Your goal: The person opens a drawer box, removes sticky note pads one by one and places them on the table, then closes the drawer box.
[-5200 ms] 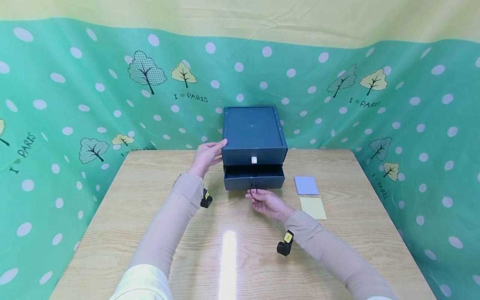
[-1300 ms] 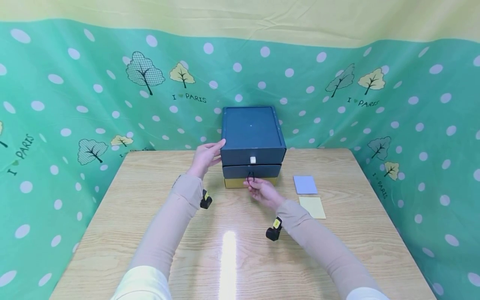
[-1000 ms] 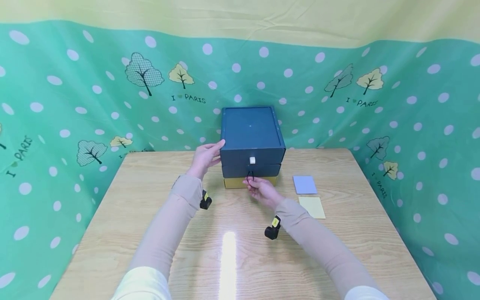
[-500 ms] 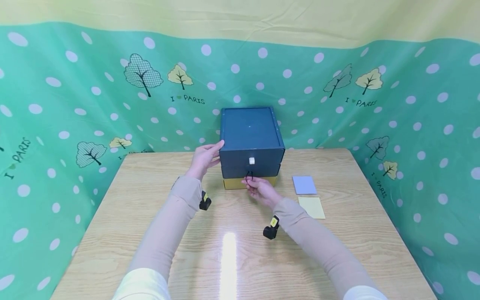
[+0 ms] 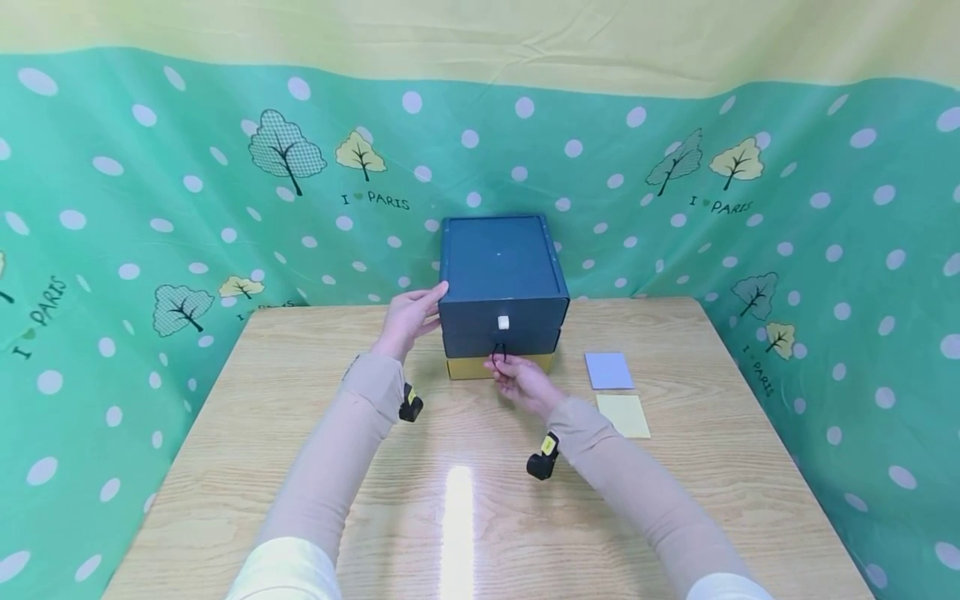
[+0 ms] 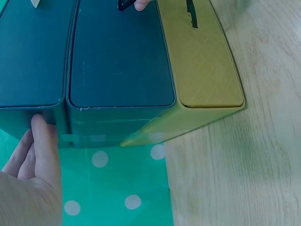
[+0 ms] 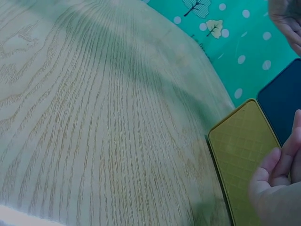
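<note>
Drawers (image 5: 480, 321) stand partly behind the right hand (image 5: 523, 386), near a blue square (image 5: 609, 371).

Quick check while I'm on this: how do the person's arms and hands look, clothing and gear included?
The left hand and right hand wear no gloves. Pale beige, lightly wrinkled sleeves cover both forearms, with white sleeves higher up. Each wrist carries a small black device with a yellow patch.

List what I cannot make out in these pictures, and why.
Inside the middle drawer: every view, hidden by its front.
Black strap of the yellow drawer: head view, hidden by the right hand.
White knob: left wrist view, mostly cut off by the top edge.
Any writing on the blue note: head view, too small.
</note>
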Demonstrator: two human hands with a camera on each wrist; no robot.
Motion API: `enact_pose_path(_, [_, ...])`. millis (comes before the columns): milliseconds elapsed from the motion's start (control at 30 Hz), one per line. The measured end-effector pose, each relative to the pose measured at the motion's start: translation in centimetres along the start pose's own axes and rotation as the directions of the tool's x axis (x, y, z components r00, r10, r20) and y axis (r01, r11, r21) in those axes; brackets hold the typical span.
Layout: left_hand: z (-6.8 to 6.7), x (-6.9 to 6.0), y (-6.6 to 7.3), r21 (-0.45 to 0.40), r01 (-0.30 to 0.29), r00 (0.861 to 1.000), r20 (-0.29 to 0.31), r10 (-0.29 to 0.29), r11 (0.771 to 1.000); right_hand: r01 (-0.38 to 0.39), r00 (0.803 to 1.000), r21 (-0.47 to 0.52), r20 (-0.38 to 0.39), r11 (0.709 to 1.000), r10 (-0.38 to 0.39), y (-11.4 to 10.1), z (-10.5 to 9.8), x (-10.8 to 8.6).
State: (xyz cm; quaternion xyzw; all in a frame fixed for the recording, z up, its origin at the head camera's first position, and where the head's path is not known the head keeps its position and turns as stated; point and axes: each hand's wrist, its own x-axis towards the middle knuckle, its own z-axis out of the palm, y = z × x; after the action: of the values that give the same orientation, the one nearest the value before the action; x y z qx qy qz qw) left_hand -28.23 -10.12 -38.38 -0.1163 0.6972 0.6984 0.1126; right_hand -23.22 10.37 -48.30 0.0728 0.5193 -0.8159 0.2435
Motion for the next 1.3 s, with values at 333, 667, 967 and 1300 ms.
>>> enact_pose_path(333, [0.1,0.3,-0.2,-0.017,-0.010,1.000,-0.008,0.010,1.000,-0.014,0.995,0.068,0.103,0.998,0.007,0.4,-1.0,-0.4])
enact_pose_path(667, [0.1,0.1,-0.2,-0.015,-0.011,1.000,-0.012,0.011,1.000,-0.026,0.991,0.126,0.131,0.992,0.009,1.5,-2.0,-0.7])
enact_pose_path(967, [0.1,0.2,-0.3,-0.025,-0.010,1.000,-0.009,0.010,1.000,-0.044,0.995,0.168,0.092,0.985,0.029,2.7,-2.4,-0.8])
enact_pose_path(1300, [0.1,0.1,-0.2,-0.019,-0.005,1.000,-0.013,0.005,1.000,-0.051,0.996,0.164,0.079,0.985,0.038,3.7,-2.8,-1.2])
